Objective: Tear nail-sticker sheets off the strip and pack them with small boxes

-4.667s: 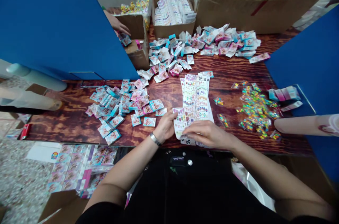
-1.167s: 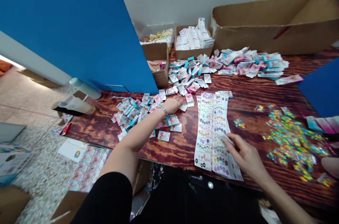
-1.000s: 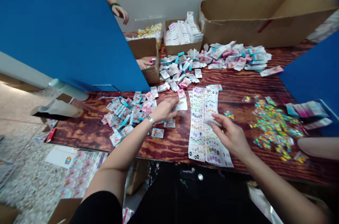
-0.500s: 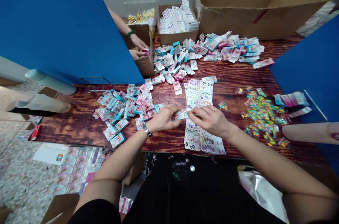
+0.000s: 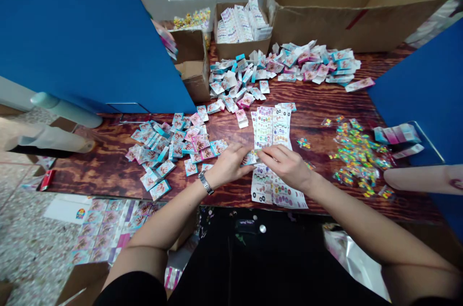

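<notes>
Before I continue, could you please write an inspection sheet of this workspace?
Surface: wood-grain table, heavily covered.
Job's things: small box between the hands; printed sheets below; colourful packets at right.
Clutter: heaped boxes at left, more behind; red object at the left edge.
Grippers: left hand holds the small box; right hand at its end, grip unclear.
Cables: nothing seen.
Surroundings: blue panels at both sides; large carton at the back.
</notes>
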Action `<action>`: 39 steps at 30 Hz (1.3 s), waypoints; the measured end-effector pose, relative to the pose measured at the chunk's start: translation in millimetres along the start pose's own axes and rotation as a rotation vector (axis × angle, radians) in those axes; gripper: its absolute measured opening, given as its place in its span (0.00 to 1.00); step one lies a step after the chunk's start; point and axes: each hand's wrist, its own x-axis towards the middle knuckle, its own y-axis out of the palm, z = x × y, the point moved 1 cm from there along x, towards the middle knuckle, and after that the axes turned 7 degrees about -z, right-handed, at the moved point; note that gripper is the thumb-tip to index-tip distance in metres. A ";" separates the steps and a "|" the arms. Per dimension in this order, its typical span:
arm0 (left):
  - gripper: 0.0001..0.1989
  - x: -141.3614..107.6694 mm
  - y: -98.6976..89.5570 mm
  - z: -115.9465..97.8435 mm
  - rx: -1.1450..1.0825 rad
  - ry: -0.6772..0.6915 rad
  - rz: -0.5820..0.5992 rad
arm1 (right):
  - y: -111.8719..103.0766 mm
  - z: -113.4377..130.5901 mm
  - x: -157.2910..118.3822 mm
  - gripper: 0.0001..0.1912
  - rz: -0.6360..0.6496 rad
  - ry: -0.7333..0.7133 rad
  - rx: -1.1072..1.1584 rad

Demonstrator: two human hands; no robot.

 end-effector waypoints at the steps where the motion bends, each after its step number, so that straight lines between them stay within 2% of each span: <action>1: 0.21 -0.1 0.4 -1.0 -0.006 -0.009 -0.014 | 0.0 1.9 -0.5 0.15 -0.012 0.002 0.021; 8: 0.19 -0.2 1.9 -5.5 -0.099 -0.051 -0.096 | 7.8 12.0 -7.0 0.22 -0.099 0.068 0.217; 11: 0.19 -2.2 6.3 -6.5 -0.133 -0.065 -0.138 | 8.8 12.7 -9.0 0.24 -0.132 0.046 0.247; 16: 0.20 -5.1 12.5 -10.1 -0.212 -0.075 -0.182 | 6.5 5.6 -11.6 0.22 -0.133 0.038 0.315; 23: 0.22 -7.7 15.2 -14.6 -0.257 -0.038 -0.160 | 5.7 -2.3 -6.3 0.12 -0.075 0.221 0.488; 27: 0.22 -9.6 17.6 -15.3 -0.240 -0.032 -0.181 | 8.6 5.9 -5.0 0.15 -0.178 0.280 0.333; 30: 0.20 -11.8 18.9 -16.4 -0.228 -0.046 -0.193 | 11.5 12.1 -6.6 0.19 -0.230 0.394 0.218; 33: 0.16 -13.6 19.4 -18.9 -0.186 -0.041 -0.194 | 15.4 18.8 -8.6 0.21 -0.251 0.522 0.274; 37: 0.15 -13.6 20.5 -22.0 -0.090 -0.005 -0.187 | 21.7 30.4 -12.2 0.21 -0.330 0.570 0.353; 39: 0.15 -12.9 20.5 -22.4 -0.066 -0.002 -0.209 | 24.7 34.3 -14.3 0.23 -0.359 0.644 0.424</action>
